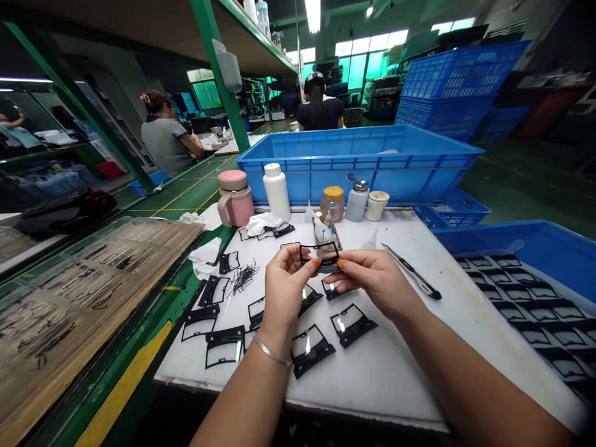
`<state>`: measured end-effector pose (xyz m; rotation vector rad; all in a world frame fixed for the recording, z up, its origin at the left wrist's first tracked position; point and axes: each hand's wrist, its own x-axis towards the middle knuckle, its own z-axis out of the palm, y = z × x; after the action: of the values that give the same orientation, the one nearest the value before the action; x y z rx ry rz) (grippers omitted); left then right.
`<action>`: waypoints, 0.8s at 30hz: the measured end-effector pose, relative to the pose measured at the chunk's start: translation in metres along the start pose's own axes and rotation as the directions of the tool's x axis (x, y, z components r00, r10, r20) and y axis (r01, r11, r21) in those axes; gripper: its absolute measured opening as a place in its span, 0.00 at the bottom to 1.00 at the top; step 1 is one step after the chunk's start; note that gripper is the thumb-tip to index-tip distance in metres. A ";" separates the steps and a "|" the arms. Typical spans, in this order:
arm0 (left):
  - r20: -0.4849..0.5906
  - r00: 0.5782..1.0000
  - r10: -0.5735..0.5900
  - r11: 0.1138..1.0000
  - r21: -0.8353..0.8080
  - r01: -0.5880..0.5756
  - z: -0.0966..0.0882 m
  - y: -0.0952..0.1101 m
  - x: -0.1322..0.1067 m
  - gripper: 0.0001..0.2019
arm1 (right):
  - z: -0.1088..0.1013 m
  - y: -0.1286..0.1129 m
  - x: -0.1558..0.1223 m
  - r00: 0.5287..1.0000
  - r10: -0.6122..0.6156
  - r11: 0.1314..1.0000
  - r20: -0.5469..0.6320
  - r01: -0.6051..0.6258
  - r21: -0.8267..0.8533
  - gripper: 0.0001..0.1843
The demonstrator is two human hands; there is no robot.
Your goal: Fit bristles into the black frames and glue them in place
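My left hand (285,287) and my right hand (372,278) together hold one small black frame with a clear window (320,254) above the white work mat (419,347). Both hands pinch it between thumb and fingertips, the left at its left edge, the right at its right edge. Several more black framed pieces (351,324) lie flat on the mat below and to the left of my hands. A small heap of thin black wire bits (244,277) lies left of my left hand. A silver bracelet sits on my left wrist.
A black-handled knife (412,272) lies right of my hands. A pink mug (235,197), a white bottle (276,190) and small jars (332,201) stand before a large blue crate (358,162). A blue tray (526,248) of frames lies right; clear trays (84,279) lie left. Two people sit beyond.
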<state>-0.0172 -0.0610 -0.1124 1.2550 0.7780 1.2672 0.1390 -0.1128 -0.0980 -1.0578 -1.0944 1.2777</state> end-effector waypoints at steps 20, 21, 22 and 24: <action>0.006 1.000 0.009 1.000 0.011 -0.009 0.002 0.003 -0.003 0.11 | 0.004 0.000 -0.003 0.992 -0.116 0.985 -0.041 0.110 -0.129 0.13; 0.007 1.000 0.010 1.000 0.016 -0.010 0.002 0.003 -0.003 0.11 | 0.004 0.000 -0.003 0.992 -0.121 0.984 -0.042 0.114 -0.137 0.13; 0.008 1.000 0.011 1.000 0.018 -0.011 0.002 0.003 -0.003 0.11 | 0.004 0.001 -0.003 0.991 -0.128 0.982 -0.045 0.120 -0.144 0.13; 0.013 1.000 0.012 1.000 0.017 -0.012 0.002 0.004 -0.004 0.11 | 0.004 0.001 -0.003 0.989 -0.138 0.979 -0.052 0.128 -0.158 0.13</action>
<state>-0.0167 -0.0655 -0.1092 1.2824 0.7742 1.2634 0.1347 -0.1155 -0.0979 -1.1130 -1.2105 1.0599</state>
